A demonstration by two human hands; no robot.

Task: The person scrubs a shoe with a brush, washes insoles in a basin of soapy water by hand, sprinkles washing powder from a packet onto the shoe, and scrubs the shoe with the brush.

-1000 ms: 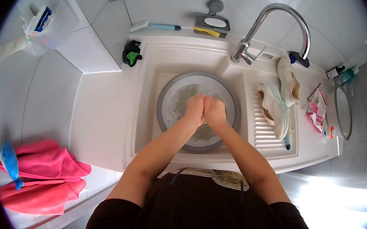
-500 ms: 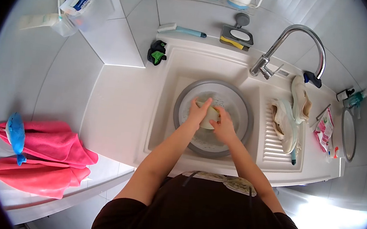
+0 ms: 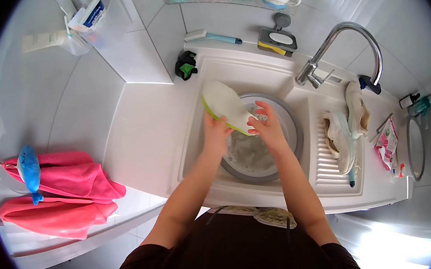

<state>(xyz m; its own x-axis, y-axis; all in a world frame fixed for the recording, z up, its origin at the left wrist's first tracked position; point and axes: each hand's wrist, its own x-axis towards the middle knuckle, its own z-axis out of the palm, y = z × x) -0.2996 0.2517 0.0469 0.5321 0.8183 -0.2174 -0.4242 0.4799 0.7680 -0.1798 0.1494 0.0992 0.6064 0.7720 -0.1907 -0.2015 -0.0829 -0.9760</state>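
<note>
A pale shoe insole [image 3: 223,100] with a bright green edge is tilted above the left side of a grey-rimmed basin [image 3: 299,138]. My left hand [image 3: 216,131] grips its lower edge, with part of the fingers hidden and slightly blurred. At the insole's right end, my right hand [image 3: 268,129] has its fingers apart and curved; a fingertip is at or against that end, and I cannot tell whether it touches. Cloudy, sudsy water [image 3: 249,151] lies in the basin, which stands in the white sink [image 3: 192,153].
Two pale shoes [image 3: 339,142] lie on the ribbed drainboard right of the basin. Behind them rises a chrome faucet [image 3: 314,71]. A brush [image 3: 215,37] and soap holder [image 3: 278,38] are along the back edge. Pink towels [image 3: 64,174] hang at left.
The insole has gone from bent between both hands over the basin to spread out, up and left. My left hand moved left with it; my right hand's fingers have opened. The view shifted slightly.
</note>
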